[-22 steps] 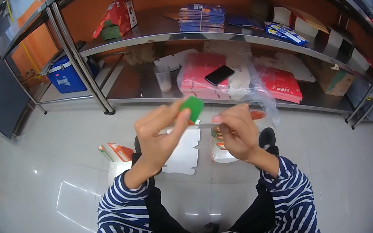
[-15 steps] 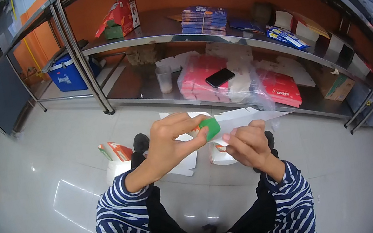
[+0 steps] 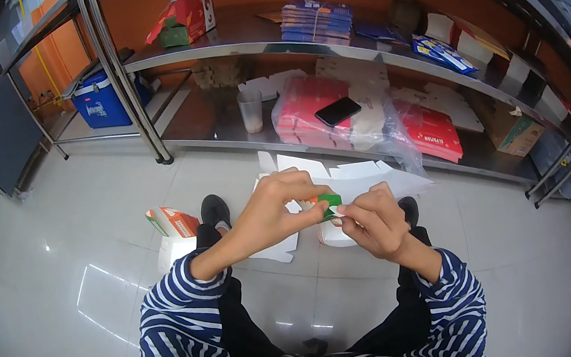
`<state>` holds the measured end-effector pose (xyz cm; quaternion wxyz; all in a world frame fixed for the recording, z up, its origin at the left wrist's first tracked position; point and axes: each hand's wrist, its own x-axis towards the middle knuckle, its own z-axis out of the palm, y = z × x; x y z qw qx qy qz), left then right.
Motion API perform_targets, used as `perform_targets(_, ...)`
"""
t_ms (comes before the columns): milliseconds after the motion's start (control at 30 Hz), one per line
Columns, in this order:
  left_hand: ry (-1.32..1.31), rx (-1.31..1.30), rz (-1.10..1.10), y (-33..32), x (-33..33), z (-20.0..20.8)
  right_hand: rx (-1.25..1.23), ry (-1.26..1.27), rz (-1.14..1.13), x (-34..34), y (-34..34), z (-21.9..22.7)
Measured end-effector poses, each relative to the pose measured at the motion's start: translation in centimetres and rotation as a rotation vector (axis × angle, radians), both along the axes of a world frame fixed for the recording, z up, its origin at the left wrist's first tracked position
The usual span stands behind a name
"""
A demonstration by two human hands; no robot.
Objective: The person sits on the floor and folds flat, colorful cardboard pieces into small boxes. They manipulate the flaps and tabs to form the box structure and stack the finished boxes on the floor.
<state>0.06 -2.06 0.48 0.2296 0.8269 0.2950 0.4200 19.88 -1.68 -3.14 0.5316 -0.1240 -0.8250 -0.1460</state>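
Fingers of left hand [image 3: 271, 207] are closed on green flap [image 3: 332, 201]; its near-right edge is pinched by right hand [image 3: 375, 222]

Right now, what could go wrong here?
The green cardboard flap is pinched in the left hand, with the right hand's fingertips at its edge; uneven pressure might crease it.

The black smartphone lies atop the plastic-wrapped red stack; it could slide if the wrap gets snagged.

The clear plastic cup stands near the lower shelf's front edge; a bump may tip it.
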Motion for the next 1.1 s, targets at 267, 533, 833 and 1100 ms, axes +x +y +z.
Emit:
perform_targets(267,0.14,0.088,-0.079,0.1,-0.4,-0.2,0.04,-0.076,-0.024,0.5,-0.3,-0.1)
perform_targets(533,0.243,0.127,-0.126,0.0,-0.3,-0.6,-0.157,-0.155,-0.04,0.4,-0.5,-0.4)
perform_targets(833,0.256,0.104,-0.217,0.9,0.0,-2.1,-1.173,0.006,-0.05,1.4,-0.3,1.4)
perform_targets(1100,-0.114,-0.204,0.022,3.9,-3.0,-2.6,-0.847,-0.274,-0.307,5.2,0.2,2.4)
